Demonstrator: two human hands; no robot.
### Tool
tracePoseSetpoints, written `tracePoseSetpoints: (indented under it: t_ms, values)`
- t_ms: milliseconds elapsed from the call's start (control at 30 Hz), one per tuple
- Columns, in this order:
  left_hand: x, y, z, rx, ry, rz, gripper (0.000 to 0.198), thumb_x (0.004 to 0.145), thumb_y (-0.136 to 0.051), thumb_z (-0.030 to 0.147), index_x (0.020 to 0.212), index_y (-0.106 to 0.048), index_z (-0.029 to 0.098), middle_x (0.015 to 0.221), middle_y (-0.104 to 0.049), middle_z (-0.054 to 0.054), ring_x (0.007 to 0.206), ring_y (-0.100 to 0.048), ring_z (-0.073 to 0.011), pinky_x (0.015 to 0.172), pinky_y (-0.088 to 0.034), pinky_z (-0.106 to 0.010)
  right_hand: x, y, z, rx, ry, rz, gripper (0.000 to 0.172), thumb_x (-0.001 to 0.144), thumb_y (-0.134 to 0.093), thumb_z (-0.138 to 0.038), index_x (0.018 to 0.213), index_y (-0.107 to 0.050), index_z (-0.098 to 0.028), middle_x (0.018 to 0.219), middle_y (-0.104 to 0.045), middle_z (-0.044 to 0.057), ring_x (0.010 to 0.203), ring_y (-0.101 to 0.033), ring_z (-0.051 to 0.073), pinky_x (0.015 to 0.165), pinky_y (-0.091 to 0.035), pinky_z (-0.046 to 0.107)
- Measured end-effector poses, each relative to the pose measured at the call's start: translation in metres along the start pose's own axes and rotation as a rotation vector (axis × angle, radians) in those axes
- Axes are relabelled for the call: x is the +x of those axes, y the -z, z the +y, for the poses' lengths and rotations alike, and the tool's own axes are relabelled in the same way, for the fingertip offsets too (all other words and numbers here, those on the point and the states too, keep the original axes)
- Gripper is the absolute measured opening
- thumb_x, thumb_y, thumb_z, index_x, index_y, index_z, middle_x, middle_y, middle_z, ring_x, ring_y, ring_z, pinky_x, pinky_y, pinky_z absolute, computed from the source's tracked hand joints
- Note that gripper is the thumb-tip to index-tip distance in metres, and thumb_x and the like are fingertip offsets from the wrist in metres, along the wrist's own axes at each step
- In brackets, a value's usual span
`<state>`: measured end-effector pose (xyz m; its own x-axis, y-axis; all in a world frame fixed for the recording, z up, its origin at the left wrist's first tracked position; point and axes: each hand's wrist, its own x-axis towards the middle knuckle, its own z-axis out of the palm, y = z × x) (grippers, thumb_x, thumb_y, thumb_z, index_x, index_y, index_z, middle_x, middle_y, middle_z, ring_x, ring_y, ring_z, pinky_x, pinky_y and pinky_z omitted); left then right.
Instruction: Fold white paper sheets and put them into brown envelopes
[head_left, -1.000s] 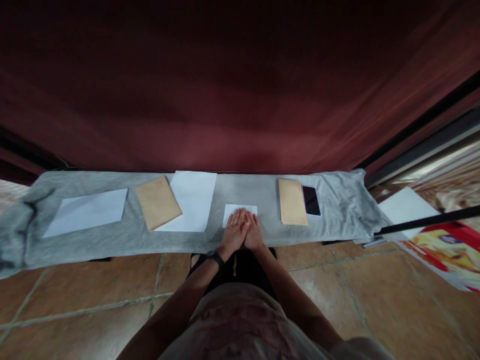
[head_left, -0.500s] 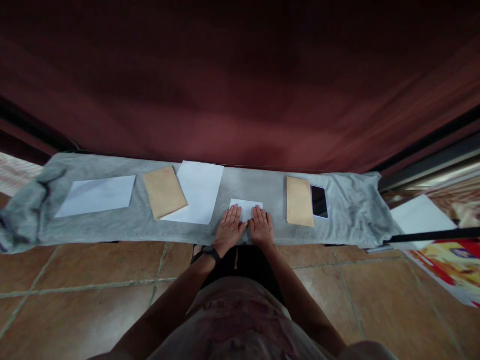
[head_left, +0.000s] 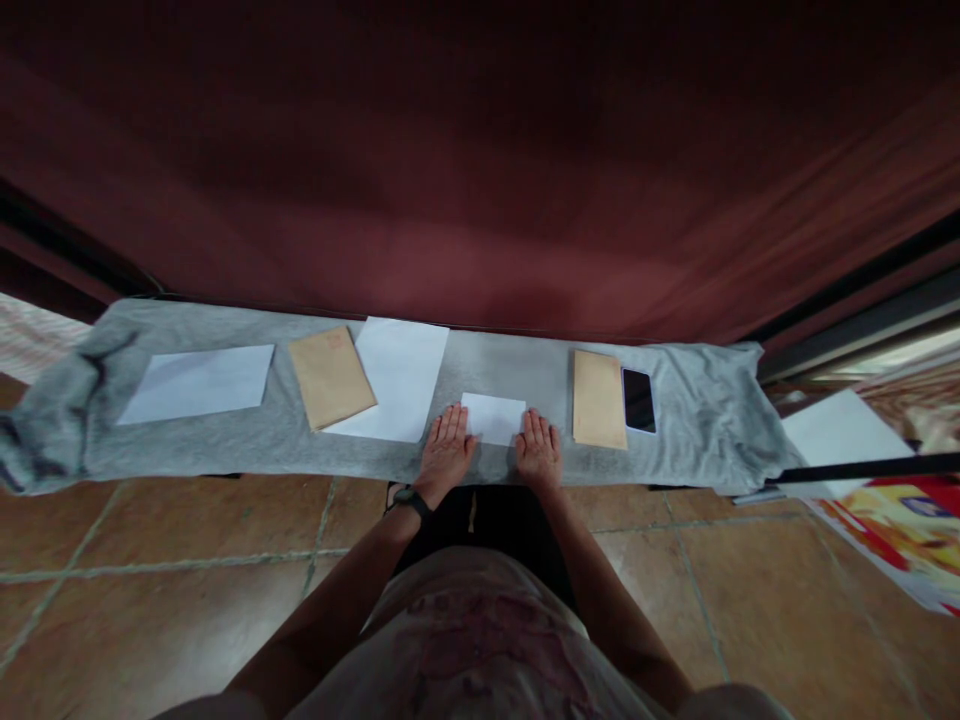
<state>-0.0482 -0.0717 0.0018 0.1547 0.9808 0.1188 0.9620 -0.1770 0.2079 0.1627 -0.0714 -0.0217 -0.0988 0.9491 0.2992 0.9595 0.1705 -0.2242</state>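
A small white sheet of paper (head_left: 493, 417), which looks folded, lies flat on the grey cloth (head_left: 502, 360) straight in front of me. My left hand (head_left: 448, 445) rests flat at its left edge, fingers stretched forward. At the right edge my right hand (head_left: 538, 448) lies flat too, with its fingers out. Both thumbs point inward, at or close to the paper's sides. Neither hand grips anything. To the left are a larger white sheet (head_left: 405, 380) and a stack of brown envelopes (head_left: 334, 378) overlapping it. More brown envelopes (head_left: 598, 400) lie to the right.
Beside the right envelopes is a phone (head_left: 639, 400) with a dark screen. Another white sheet (head_left: 199, 383) lies far left. A dark red curtain (head_left: 480, 200) hangs behind the narrow cloth-covered surface. At far right are a white board (head_left: 847, 430) and a colourful printed box (head_left: 907, 530).
My hands have slid apart, from on top of the small white paper to its left and right sides. More of the paper now shows between them.
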Motion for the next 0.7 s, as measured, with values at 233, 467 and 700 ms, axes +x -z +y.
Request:
tracePoseSetpoints:
  t_ms: [233, 467, 700]
  values:
    - [0.011, 0.004, 0.022, -0.05, -0.079, 0.019, 0.062, 0.102, -0.031, 0.032, 0.157, -0.03, 0.004, 0.164, -0.03, -0.017, 0.155, -0.021, -0.0263, 0.128, -0.018, -0.049, 0.011, 0.008, -0.012, 0.087, -0.025, -0.076, 0.055, 0.106, -0.027, -0.03, 0.157, -0.036, -0.011, 0.16, -0.041, 0.016, 0.148, -0.035, 0.027, 0.12, -0.027, 0.049]
    - [0.034, -0.004, 0.039, -0.064, -0.225, -0.103, 0.063, 0.096, -0.032, 0.018, 0.158, -0.029, 0.006, 0.165, -0.029, -0.016, 0.156, -0.019, -0.0258, 0.127, -0.017, -0.05, 0.034, 0.006, -0.041, 0.179, 0.099, -0.216, 0.054, 0.108, -0.023, -0.033, 0.154, -0.04, -0.012, 0.159, -0.042, 0.014, 0.151, -0.032, 0.022, 0.123, -0.022, 0.045]
    - [0.035, -0.004, 0.032, -0.058, -0.214, -0.116, 0.063, 0.097, -0.031, 0.021, 0.159, -0.029, 0.009, 0.165, -0.03, -0.014, 0.156, -0.019, -0.0257, 0.127, -0.014, -0.049, 0.034, 0.001, -0.041, 0.108, 0.074, -0.211, 0.056, 0.108, -0.026, -0.037, 0.157, -0.034, -0.011, 0.162, -0.036, 0.016, 0.152, -0.028, 0.024, 0.123, -0.019, 0.049]
